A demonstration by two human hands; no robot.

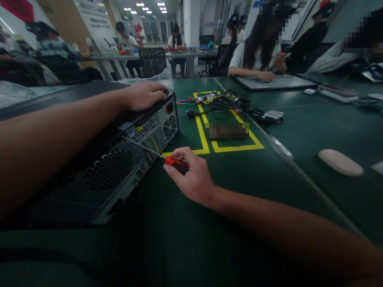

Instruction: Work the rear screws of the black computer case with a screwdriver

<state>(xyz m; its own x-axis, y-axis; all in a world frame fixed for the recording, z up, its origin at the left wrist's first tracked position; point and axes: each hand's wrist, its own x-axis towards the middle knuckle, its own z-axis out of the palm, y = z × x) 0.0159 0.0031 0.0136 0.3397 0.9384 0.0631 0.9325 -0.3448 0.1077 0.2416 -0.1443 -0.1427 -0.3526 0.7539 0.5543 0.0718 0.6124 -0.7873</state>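
Observation:
A black desktop computer case (110,159) lies on the green table at the left, its grey rear panel with vents, slots and a fan grille facing me. On top of the case, near its rear edge, my left hand (146,95) rests flat with the fingers stretched out. My right hand (194,175) is closed around the red and black handle of a screwdriver (176,164). The thin shaft points left, its tip against or close to the rear panel near the upper edge; exact contact is too small to tell.
Tangled cables (230,101) lie beyond the case by yellow tape rectangles (206,147), with a blurred-out dark block (229,130) inside one. A pale computer mouse (340,162) sits at the right. Across the table a person (254,56) leans over a flat panel (275,81); other people sit farther back.

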